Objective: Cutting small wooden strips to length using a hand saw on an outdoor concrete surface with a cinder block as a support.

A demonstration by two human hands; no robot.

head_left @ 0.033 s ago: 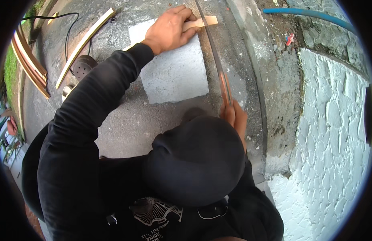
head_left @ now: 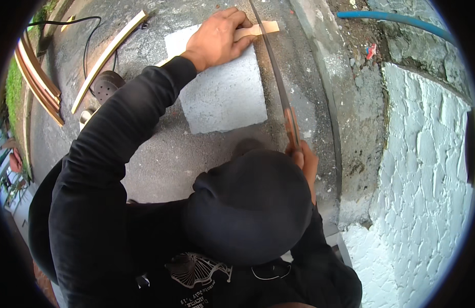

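Note:
My left hand (head_left: 217,38) presses down on a narrow wooden strip (head_left: 269,26), its fingers closed around it on top of a pale grey block (head_left: 224,100). The strip's end sticks out past the block's right edge. Across that end lies the long thin blade of a handsaw (head_left: 276,72), its teeth too fine to make out. Around the saw's orange-brown handle, my right hand (head_left: 308,160) is closed, beside my black-clad knee (head_left: 253,205), which hides part of the wrist.
A long wooden strip (head_left: 106,59) lies on the left beside a black cable (head_left: 87,49) and a brown clog (head_left: 108,84). More strips (head_left: 40,84) are stacked at far left. On the right are a kerb (head_left: 325,82), a blue hose (head_left: 396,18) and a white textured wall (head_left: 427,154).
The saw and my right hand have slid back a little toward me, the handle now lower and slightly further right. My left hand and the wooden strip have stayed in place.

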